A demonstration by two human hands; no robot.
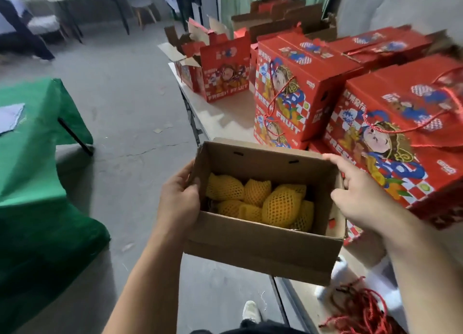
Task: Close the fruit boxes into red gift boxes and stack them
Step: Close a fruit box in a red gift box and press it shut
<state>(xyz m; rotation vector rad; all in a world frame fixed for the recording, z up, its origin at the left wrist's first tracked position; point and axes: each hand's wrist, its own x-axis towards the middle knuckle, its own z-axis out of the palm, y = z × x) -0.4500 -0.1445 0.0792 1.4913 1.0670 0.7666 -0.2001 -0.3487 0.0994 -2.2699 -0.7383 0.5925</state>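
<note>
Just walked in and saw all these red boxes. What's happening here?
A person is packing fruit. The left hand grips the left wall of an open brown box, and the right hand holds its right rim. Inside lie fruits in yellow foam nets. The box is not yet closed. Closed red gift boxes already stand stacked on the table beyond.

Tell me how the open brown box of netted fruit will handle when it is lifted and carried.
The brown box probably flexes: thin cardboard, no lid closed. The netted fruit lies loose and may shift, so both hands suit it.
</note>
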